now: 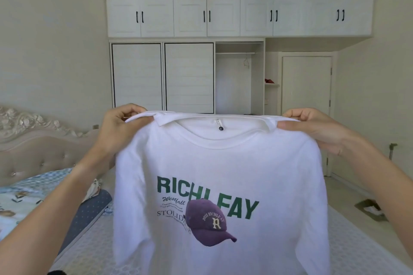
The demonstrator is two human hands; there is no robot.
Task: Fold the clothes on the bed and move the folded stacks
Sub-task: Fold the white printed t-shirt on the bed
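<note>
A white T-shirt [214,163] with green lettering and a purple cap print hangs in front of me, spread wide, printed side facing me. My left hand [120,127] pinches its left shoulder seam. My right hand [312,127] pinches the right shoulder seam at the same height. The shirt's lower part drops out of view and hides much of the bed [93,241] below.
A padded headboard [33,152] and a blue patterned quilt [26,198] lie at the left, with a grey dotted cloth [91,210] beside it. White wardrobes [187,78] and a door [306,87] fill the far wall. A small box [371,209] sits on the floor at the right.
</note>
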